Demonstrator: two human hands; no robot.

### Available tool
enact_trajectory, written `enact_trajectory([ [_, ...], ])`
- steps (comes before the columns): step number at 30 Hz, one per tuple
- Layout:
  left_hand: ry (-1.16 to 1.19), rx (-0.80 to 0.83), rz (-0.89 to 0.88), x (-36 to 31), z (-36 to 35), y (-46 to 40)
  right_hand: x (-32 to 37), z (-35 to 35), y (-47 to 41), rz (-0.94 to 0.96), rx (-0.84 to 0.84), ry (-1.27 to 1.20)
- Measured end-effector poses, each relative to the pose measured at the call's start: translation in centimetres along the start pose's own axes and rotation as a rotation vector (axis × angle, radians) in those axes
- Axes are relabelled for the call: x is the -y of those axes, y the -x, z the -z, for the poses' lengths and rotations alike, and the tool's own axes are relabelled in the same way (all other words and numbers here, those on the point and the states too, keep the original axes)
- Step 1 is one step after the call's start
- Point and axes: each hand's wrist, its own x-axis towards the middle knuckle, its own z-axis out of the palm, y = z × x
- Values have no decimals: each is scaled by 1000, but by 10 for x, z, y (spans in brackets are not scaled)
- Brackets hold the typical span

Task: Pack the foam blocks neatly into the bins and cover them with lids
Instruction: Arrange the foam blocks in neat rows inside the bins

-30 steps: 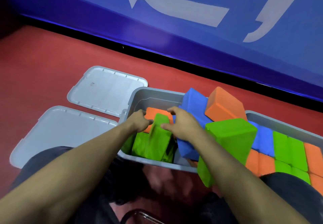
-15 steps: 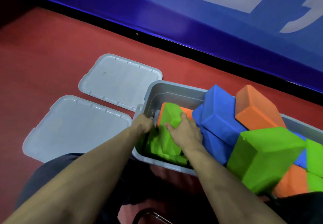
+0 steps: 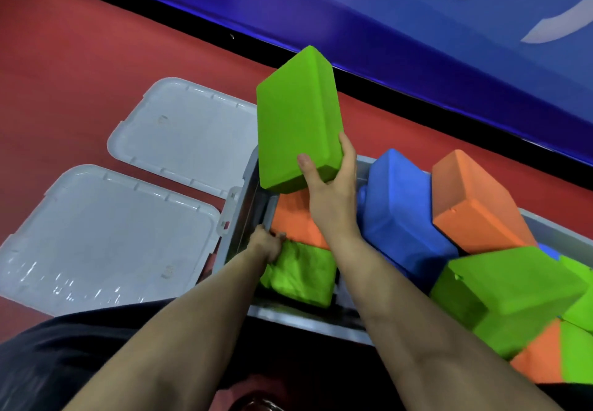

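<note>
A: So where was the green block [image 3: 298,118]?
B: Up above the grey bin's [image 3: 239,218] left end, your right hand [image 3: 330,192] gripping its lower corner.
A: Left hand [image 3: 268,245]?
B: Down inside the bin, fingers dug into a squashed green block [image 3: 303,274] beside an orange one [image 3: 293,218]. Two lids [image 3: 106,243] lay flat on the red floor [image 3: 64,73], left of the bin.

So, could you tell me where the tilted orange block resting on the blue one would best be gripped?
Probably from above, across its two long side faces: the orange block lies tilted on the blue block with its top face exposed, and its lower end is wedged behind the big green block.
</note>
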Motion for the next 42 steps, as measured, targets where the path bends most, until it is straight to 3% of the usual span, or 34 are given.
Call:
enact_trajectory([
  [4, -117, 106, 164, 34, -25, -39, -29, -13, -15, -12, 6, -88],
  [7, -204, 168, 175, 52, -37, -57, -45, -18, -25, -2, 29, -115],
  [14, -327, 58, 348, 49, -44, -49, -66, -22, -32, 41, 100, -102],
  [21, -112, 84, 363, 55, -40, -61, -70, -23, -32, 56, 99, -127],
  [25, 29, 81, 335, 108, -56, -125, -68, -24, -30, 44, 82, -144],
  [27, 97, 94, 352, 77, -44, -85, -65, -22, -26, 38, 76, -136],
  [30, 218, 306, 376, 35, -56, -32, -62, -16, -23, 18, 95, -112],
  [31, 264, 293, 386, 27, -66, -26, -61, -13, -22, 8, 104, -108],
  [36, -30, -136, 195, 34, -85, -35, -65, 1, -21, 14, 106, -103],
  [42, 207, -230, -26, 23, -66, -58, -72, 3, -20, 10, 77, -128],
])
